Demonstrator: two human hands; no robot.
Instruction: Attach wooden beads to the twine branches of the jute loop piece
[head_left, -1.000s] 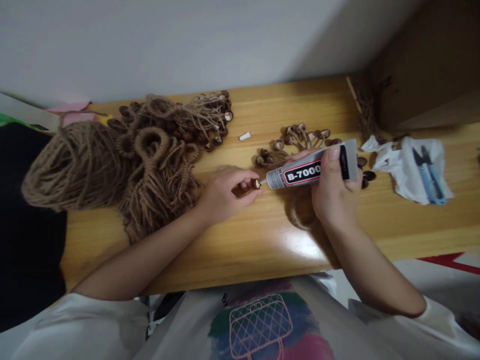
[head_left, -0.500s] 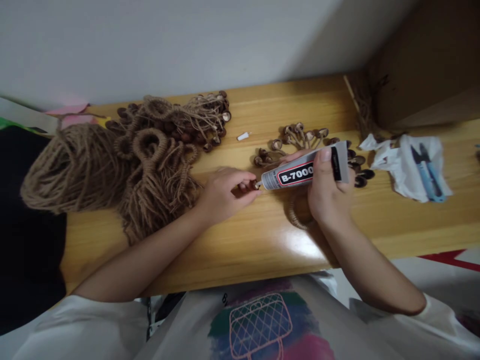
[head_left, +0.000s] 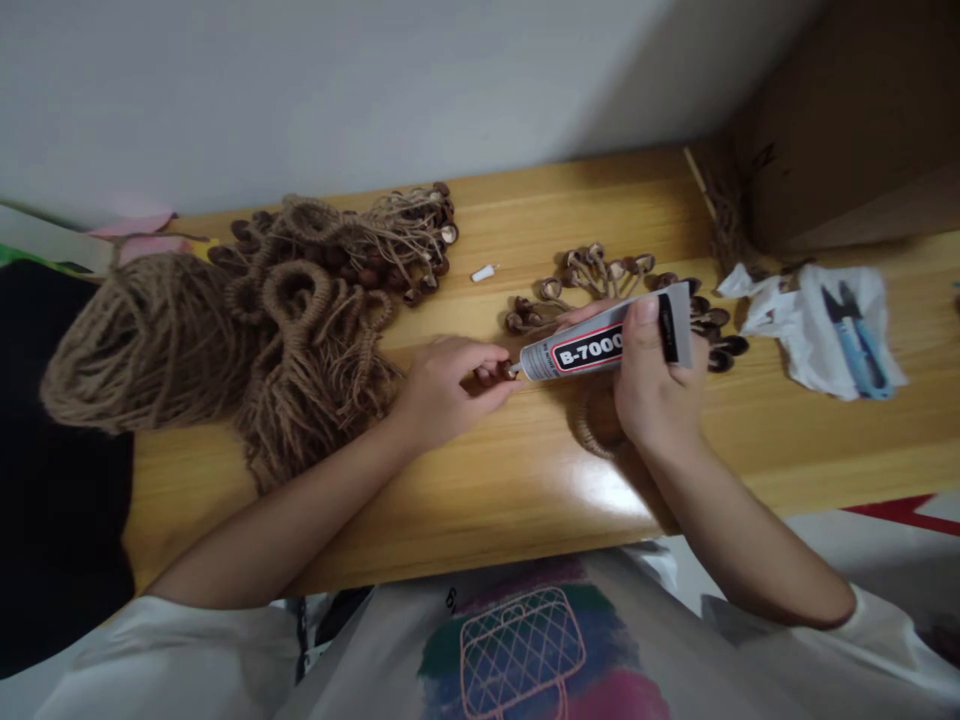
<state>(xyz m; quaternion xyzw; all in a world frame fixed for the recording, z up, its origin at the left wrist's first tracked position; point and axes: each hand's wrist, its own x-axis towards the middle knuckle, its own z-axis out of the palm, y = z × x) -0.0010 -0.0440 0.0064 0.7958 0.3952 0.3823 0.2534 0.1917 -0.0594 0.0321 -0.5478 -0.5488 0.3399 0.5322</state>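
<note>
My right hand (head_left: 660,375) is closed around a grey B-7000 glue tube (head_left: 592,345), its nozzle pointing left. Between the fingertips of my left hand (head_left: 457,385) is a small brown nut shell (head_left: 511,371), and the nozzle tip meets it. Under and behind the tube lie several nut shells on cords (head_left: 596,262). A coiled cord ring (head_left: 592,428) shows partly below the tube; my right hand hides the rest. The small white cap (head_left: 483,272) rests on the table beyond my left hand.
At left on the wooden table (head_left: 480,500) sit a big twine ball (head_left: 142,345) and braided cord bundles (head_left: 300,330) with shells. Blue snips (head_left: 859,345) lie on a white plastic bag (head_left: 810,360) at right. A cardboard box (head_left: 862,140) stands at the back right.
Both hands hold nearly the same pose, with the nozzle still at the shell. The whole view has shifted very slightly.
</note>
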